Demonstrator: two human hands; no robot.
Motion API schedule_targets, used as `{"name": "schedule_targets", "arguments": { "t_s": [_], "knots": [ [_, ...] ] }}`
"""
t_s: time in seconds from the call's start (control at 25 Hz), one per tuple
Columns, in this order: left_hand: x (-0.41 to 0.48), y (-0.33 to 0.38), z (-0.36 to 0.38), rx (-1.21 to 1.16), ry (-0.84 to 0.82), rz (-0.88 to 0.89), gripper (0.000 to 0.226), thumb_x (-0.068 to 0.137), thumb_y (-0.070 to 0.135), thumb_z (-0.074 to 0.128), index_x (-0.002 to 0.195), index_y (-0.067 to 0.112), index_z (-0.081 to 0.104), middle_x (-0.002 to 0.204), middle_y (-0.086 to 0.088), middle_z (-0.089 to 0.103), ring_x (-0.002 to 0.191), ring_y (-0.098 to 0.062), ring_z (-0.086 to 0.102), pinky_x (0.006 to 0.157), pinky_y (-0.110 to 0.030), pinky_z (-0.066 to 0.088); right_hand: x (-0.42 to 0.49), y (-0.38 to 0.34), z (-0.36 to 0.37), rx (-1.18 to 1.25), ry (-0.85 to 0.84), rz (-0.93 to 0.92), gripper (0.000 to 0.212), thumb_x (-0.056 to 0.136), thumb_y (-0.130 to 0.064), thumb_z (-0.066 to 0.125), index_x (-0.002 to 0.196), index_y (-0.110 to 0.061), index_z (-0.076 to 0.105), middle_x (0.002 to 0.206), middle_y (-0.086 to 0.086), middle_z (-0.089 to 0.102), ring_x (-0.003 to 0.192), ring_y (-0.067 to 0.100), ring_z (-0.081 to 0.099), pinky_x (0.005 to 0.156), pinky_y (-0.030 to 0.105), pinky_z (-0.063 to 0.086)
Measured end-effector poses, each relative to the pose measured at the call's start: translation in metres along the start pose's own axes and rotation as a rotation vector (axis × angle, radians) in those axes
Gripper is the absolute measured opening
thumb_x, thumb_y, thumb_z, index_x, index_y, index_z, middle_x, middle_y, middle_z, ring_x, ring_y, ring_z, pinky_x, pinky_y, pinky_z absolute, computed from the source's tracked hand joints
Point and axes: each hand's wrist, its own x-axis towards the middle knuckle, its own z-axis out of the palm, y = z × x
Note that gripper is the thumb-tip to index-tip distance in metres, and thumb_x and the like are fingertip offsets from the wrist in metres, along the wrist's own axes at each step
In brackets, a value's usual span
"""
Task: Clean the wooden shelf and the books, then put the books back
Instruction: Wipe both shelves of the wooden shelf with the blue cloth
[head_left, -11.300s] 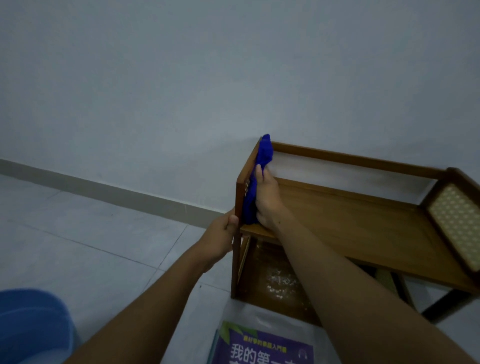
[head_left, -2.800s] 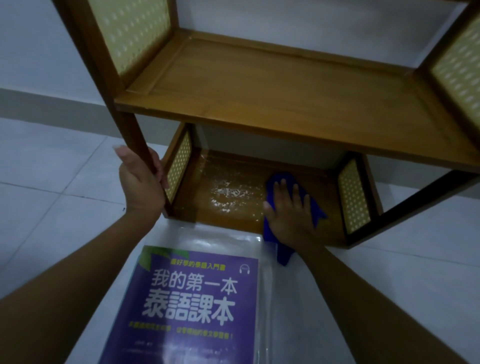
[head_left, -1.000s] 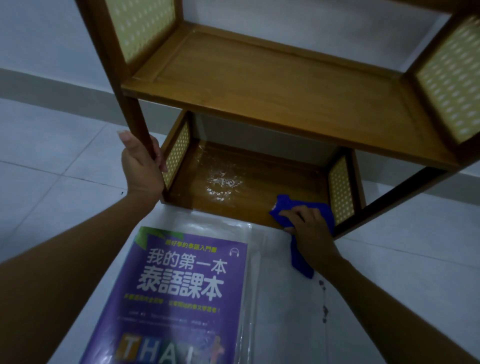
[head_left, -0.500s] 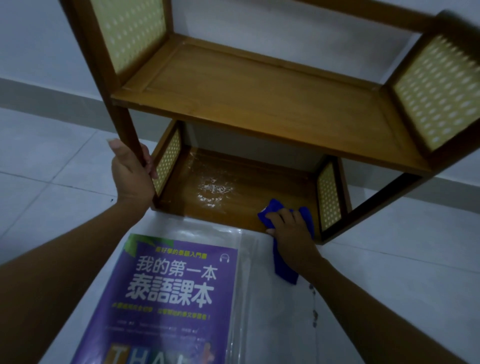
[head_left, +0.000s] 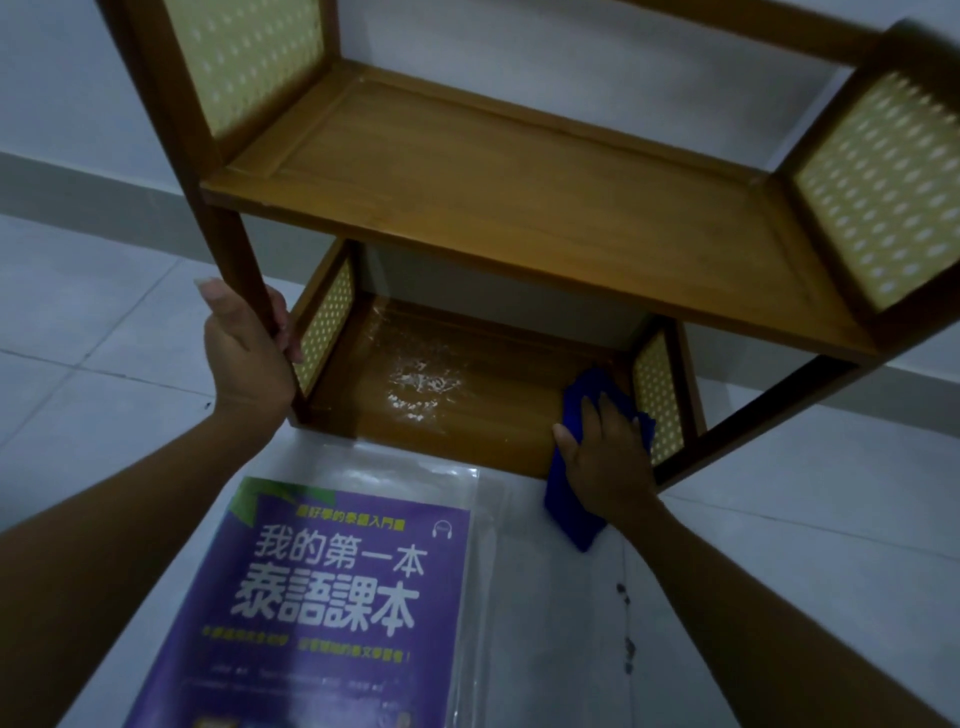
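A two-tier wooden shelf (head_left: 519, 208) with woven side panels stands against the wall. My left hand (head_left: 244, 348) grips its front left post. My right hand (head_left: 608, 457) presses a blue cloth (head_left: 571, 509) flat on the right end of the lower board (head_left: 498, 400), fingers spread; part of the cloth hangs over the front edge. A white powdery patch (head_left: 421, 387) lies in the middle of that board. A purple book (head_left: 322, 603) in clear plastic wrap lies on the floor in front.
The shelf sits on pale floor tiles (head_left: 104, 332) by a white wall (head_left: 78, 93) with a grey skirting. A few dark specks (head_left: 626, 623) dot the floor to the right of the book.
My right hand has slid the cloth a little further onto the right end of the lower board, fingers now flatter. The left hand keeps its grip on the post.
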Motion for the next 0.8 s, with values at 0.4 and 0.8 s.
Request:
{"name": "schedule_targets", "arguments": {
  "t_s": [0.4, 0.8],
  "knots": [
    [-0.001, -0.002, 0.006, 0.008, 0.086, 0.045, 0.061, 0.101, 0.036, 0.002, 0.061, 0.018, 0.043, 0.040, 0.008, 0.040, 0.040, -0.013, 0.040, 0.041, -0.020, 0.034, 0.067, 0.005, 0.002, 0.221, -0.082, 0.179, 0.071, 0.099, -0.053, 0.021, 0.151, -0.006, 0.014, 0.158, 0.013, 0.014, 0.144, 0.029, 0.015, 0.116, 0.039, 0.013],
    [-0.004, 0.000, 0.008, -0.007, 0.096, 0.035, 0.061, 0.102, 0.034, 0.002, 0.059, 0.018, 0.042, 0.039, 0.007, 0.039, 0.038, -0.010, 0.038, 0.040, -0.020, 0.031, 0.070, -0.061, 0.009, 0.143, -0.086, -0.001, 0.062, 0.100, -0.052, 0.015, 0.152, -0.019, 0.015, 0.160, 0.004, 0.007, 0.147, 0.024, 0.004, 0.118, 0.046, -0.006]
  ]
}}
